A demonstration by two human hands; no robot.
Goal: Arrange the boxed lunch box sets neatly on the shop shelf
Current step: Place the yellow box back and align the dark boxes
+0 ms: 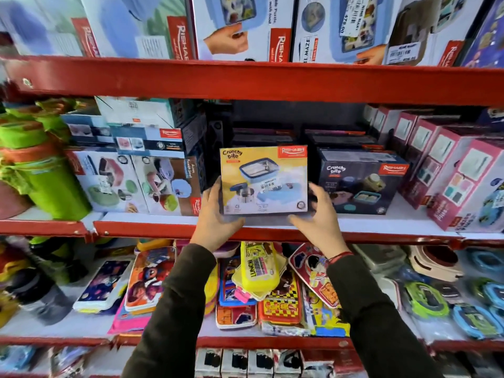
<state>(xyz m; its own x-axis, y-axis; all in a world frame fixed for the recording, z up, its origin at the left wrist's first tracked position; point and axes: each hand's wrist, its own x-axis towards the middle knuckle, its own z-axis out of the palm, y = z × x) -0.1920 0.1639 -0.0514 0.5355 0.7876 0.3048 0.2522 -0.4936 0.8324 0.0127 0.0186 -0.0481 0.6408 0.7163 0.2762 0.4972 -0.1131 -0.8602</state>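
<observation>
Cardboard, yellow and printed "Crunchy bite", the lunch box set (pixel 263 180) is standing upright at the front edge of the red metal shop shelf (pixel 272 232). The left hand (pixel 215 214) is gripping its lower left corner; the right hand (pixel 319 214) is lying open-fingered beside its right edge. Just beside it on the right, a dark blue "Crunchy bite" box (pixel 362 181) is sitting.
</observation>
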